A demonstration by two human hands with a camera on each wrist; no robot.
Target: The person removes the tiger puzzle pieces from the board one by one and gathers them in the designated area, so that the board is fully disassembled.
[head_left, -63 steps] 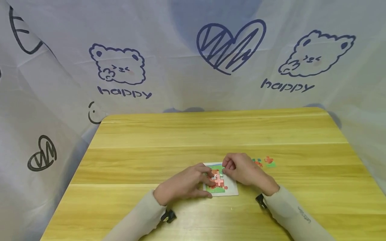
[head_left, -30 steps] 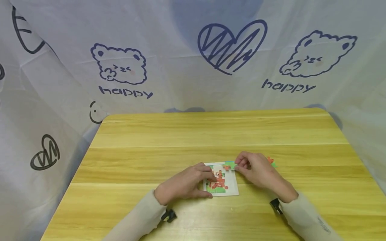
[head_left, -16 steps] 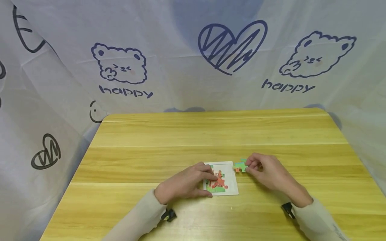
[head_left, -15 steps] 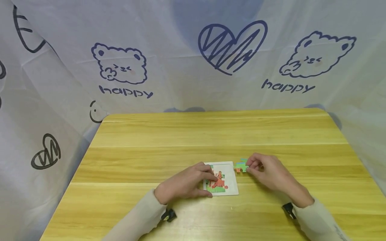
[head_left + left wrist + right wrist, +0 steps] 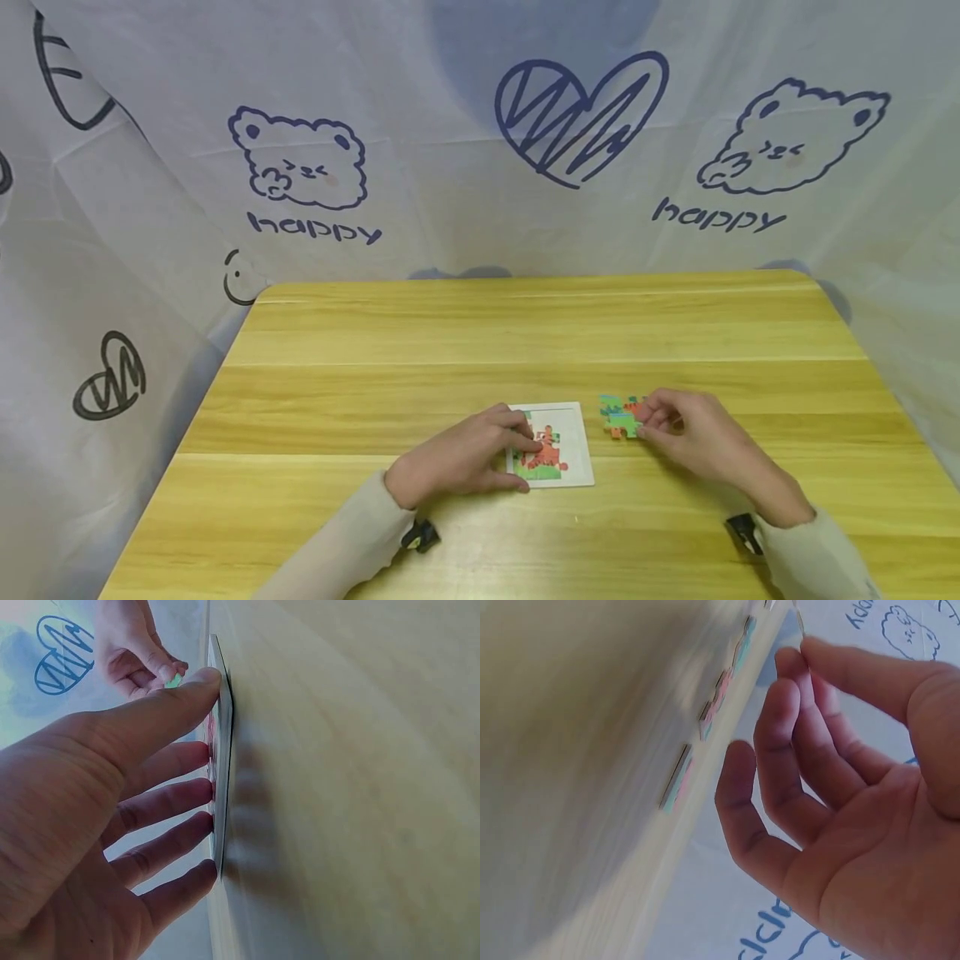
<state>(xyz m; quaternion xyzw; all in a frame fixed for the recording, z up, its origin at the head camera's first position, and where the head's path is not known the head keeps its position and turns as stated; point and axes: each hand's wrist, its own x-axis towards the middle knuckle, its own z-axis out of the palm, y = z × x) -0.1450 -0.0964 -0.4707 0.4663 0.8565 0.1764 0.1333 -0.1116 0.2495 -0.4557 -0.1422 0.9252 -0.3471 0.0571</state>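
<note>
Green puzzle piece pinched in your right hand, left hand spread on the white tray; apparently you're setting it aside, so next calls for gentle release.

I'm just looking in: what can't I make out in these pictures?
Head view: the left part of the puzzle board, covered by the left hand.
Head view: some loose pieces, so their count; the right hand and held piece block them.
Left wrist view: the board's picture, seen almost edge-on.
Right wrist view: the held piece's printed face; only its thin edge shows, cut by the frame's top.
</note>
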